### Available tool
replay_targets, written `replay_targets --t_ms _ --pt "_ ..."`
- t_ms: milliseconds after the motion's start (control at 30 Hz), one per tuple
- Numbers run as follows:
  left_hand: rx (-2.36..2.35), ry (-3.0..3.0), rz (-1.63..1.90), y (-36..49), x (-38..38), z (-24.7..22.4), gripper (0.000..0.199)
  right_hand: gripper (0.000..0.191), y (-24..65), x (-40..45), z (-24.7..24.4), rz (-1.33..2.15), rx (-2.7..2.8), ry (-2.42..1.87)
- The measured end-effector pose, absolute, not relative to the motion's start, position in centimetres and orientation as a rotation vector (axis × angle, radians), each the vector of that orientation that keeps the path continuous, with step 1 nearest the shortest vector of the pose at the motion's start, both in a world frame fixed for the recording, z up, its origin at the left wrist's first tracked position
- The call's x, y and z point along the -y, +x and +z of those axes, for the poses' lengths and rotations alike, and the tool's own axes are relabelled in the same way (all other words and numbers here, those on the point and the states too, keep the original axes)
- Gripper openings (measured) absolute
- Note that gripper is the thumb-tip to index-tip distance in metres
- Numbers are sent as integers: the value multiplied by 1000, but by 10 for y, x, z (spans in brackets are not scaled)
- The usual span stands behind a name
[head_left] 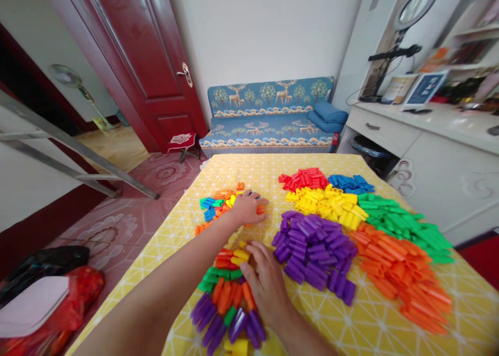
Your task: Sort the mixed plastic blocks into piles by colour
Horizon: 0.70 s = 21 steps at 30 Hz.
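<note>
My left hand (249, 208) reaches over a small mixed pile of coloured plastic pieces (220, 202), its fingers apart and orange pieces showing under them. Nearer to me, my right hand (267, 280) lies low over the table, thumb and forefinger apart beside yellow pieces (240, 256). Left of that hand are green pieces (218, 277), orange pieces (225, 296) and purple pieces (210, 319). To the right lie sorted heaps: purple (314, 247), yellow (327, 202), red (304, 179), blue (351, 183), green (403, 223) and orange (401, 273).
The table (249, 166) has a yellow patterned cloth. Beyond it stands a blue sofa (268, 122), with a red stool (183, 141) to its left. A metal ladder (78, 143) and bags (83, 288) are at the left, a white cabinet (436, 163) at the right.
</note>
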<state>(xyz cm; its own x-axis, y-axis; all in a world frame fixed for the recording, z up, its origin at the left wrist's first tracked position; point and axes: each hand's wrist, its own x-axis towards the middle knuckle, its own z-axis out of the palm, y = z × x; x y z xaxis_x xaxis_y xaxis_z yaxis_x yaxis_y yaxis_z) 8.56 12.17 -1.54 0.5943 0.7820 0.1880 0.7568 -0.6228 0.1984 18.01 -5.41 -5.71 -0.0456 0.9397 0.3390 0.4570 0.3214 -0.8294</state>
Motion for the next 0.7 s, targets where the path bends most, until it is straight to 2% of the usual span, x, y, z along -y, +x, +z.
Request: replay_targets --t_ms 167,367,700 --pt "-1045 2831 342 57 -98 -7 36 26 182 50 -57 693 1592 -1205" --pt "-976 2847 341 33 -56 -2 30 22 186 50 -54 678 1534 -1116" --pt "-1376 2682 593 20 1 -13 22 18 184 55 -49 734 1583 -1116"
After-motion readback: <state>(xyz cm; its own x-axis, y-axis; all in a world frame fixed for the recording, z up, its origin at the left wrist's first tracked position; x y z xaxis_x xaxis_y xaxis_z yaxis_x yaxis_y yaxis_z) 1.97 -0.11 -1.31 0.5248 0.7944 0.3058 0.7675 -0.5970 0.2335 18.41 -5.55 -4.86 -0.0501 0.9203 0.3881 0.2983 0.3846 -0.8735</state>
